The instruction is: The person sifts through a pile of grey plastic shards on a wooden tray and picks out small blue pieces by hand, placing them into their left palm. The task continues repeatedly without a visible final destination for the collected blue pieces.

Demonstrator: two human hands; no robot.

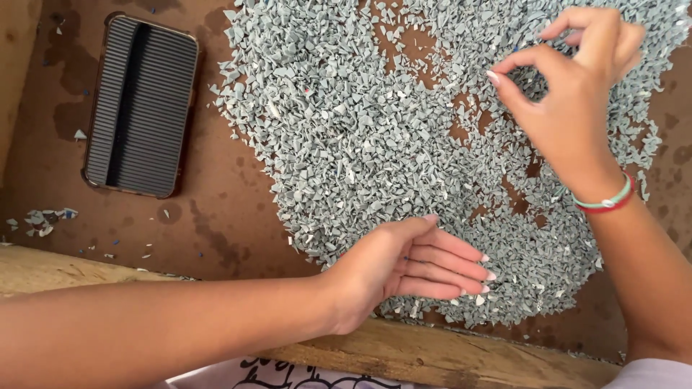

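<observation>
A wide heap of small grey-blue plastic chips (375,144) lies spread over a stained brown board (223,216), thick in the middle and thinning to bare patches toward the right, where the brown shows through. The left hand (404,270) reaches in from the lower left and rests at the near edge of the heap — palm turned up and inward, fingers (461,270) straight and held loosely together, pointing right, the hand open and holding nothing that can be seen. Chips lie just under and beyond its fingertips. The right hand (577,86) hangs over the upper right part of the heap, its thumb and forefinger curled toward each other in a near-closed ring with the tips almost meeting; whether a chip is pinched between them cannot be told, since any piece there is too small to make out. The other fingers curl loosely behind. On that wrist sits a pair of thin bracelets (609,202), one pale green and one red. Well apart from the heap, at the upper left of the board, lies a dark ribbed rectangular case (140,104) with a smooth black stripe down it. A few stray chips (43,220) sit in a small cluster at the left edge — near a rough wooden rim (447,356) that runs along the front of the board.
</observation>
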